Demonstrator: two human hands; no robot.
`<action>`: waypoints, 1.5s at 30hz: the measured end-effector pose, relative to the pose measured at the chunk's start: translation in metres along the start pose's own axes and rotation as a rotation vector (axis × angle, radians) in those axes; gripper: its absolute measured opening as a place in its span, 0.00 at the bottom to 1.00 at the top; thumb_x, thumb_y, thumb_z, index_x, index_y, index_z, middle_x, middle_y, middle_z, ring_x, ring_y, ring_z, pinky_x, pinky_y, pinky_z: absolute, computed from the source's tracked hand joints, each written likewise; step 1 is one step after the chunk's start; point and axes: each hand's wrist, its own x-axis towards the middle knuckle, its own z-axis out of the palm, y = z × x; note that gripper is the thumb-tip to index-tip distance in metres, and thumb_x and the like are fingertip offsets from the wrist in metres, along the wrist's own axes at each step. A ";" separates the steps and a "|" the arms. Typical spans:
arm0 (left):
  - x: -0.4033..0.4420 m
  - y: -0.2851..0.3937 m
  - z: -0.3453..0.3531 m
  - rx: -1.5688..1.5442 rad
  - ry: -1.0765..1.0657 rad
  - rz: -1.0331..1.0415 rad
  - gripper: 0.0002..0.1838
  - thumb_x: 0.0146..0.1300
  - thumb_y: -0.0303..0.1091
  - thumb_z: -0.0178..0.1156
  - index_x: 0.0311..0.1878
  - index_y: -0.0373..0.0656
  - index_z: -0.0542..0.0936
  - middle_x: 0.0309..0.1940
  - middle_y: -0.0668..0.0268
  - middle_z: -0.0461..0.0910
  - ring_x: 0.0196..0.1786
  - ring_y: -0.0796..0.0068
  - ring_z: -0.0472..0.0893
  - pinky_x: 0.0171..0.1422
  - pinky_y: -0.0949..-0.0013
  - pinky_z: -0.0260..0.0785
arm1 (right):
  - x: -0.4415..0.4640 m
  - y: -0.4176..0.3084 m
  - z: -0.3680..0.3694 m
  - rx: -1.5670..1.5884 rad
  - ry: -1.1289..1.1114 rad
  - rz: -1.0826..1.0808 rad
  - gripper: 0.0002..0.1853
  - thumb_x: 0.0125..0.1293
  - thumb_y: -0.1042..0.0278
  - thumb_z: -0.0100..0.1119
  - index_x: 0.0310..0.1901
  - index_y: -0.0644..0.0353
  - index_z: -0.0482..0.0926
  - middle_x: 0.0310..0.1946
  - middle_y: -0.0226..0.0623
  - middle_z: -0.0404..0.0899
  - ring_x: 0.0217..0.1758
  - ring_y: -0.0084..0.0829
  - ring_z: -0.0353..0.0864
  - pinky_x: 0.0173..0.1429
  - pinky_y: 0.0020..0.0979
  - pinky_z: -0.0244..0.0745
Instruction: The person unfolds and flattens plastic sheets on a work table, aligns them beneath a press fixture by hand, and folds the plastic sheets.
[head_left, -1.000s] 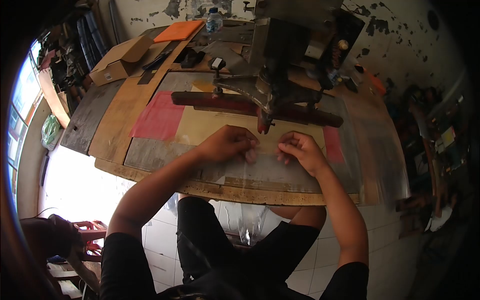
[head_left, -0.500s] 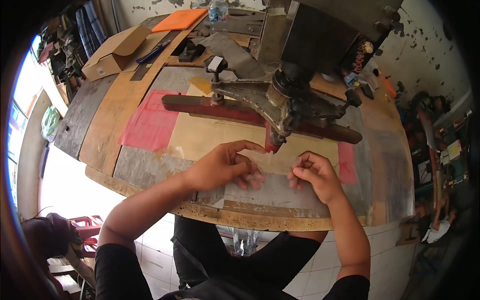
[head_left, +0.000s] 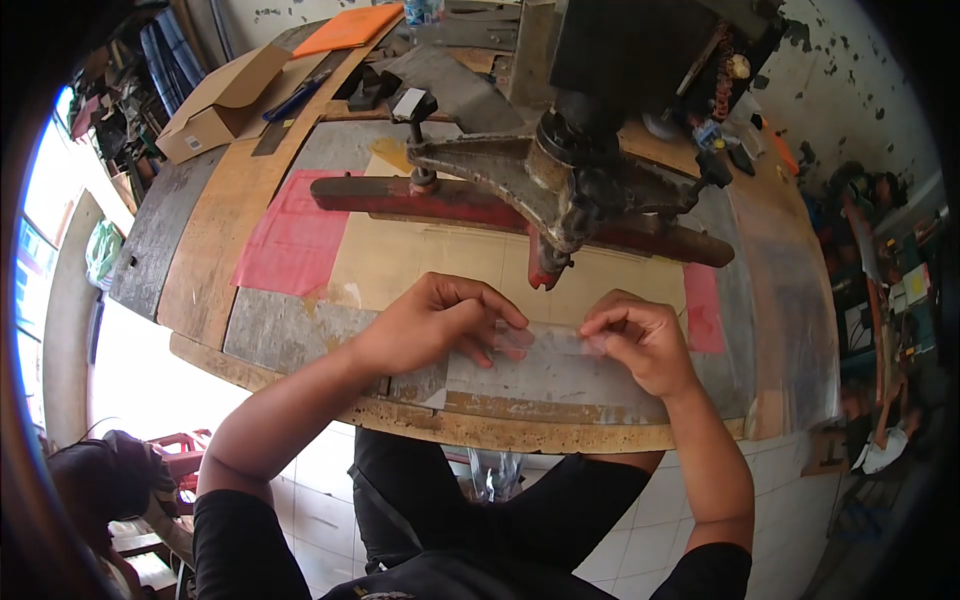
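A small see-through piece of plastic [head_left: 555, 340] spans the gap between my hands above the front of the worktable; its outline is faint. My left hand [head_left: 430, 322] pinches its left end, the fingers curled and partly seen through it. At the other end, the thumb and fingertips of my right hand [head_left: 645, 345] are closed on it. Just beyond my hands, a beige sheet [head_left: 430, 270] lies flat under the long bar [head_left: 470, 203] of a heavy metal machine head [head_left: 550, 170]. The bar's red pointed part [head_left: 543, 268] is directly ahead of my hands.
Red sheets [head_left: 290, 235] show beside the beige one. A cardboard box [head_left: 215, 110], an orange folder [head_left: 348, 30] and dark scraps [head_left: 372, 88] sit at the back left. Clear plastic sheeting [head_left: 790, 350] hangs over the table's right edge. Another person is at the lower left.
My right hand has turned and shifted slightly right, and the clear plastic piece now shows stretched between both hands. My left hand has moved a little down. The view has tilted slightly.
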 end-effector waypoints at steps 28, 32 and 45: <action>-0.002 -0.003 0.010 0.159 0.077 -0.059 0.13 0.75 0.28 0.66 0.57 0.31 0.83 0.47 0.61 0.92 0.49 0.73 0.92 0.41 0.76 0.83 | -0.002 -0.008 0.005 0.033 0.069 0.188 0.09 0.67 0.79 0.74 0.46 0.66 0.84 0.40 0.31 0.88 0.42 0.18 0.85 0.49 0.23 0.81; -0.003 0.000 0.010 0.151 0.079 -0.081 0.12 0.75 0.27 0.66 0.57 0.31 0.83 0.48 0.60 0.91 0.50 0.72 0.92 0.41 0.76 0.83 | -0.002 -0.007 0.005 0.018 0.072 0.171 0.10 0.67 0.79 0.74 0.47 0.66 0.85 0.40 0.31 0.88 0.42 0.18 0.85 0.49 0.22 0.81; -0.002 -0.001 0.014 0.129 0.105 -0.064 0.12 0.74 0.27 0.69 0.55 0.32 0.84 0.44 0.63 0.92 0.45 0.78 0.91 0.39 0.79 0.82 | -0.002 -0.007 0.004 0.030 0.037 0.192 0.10 0.67 0.79 0.73 0.48 0.65 0.84 0.42 0.31 0.87 0.43 0.18 0.84 0.49 0.23 0.81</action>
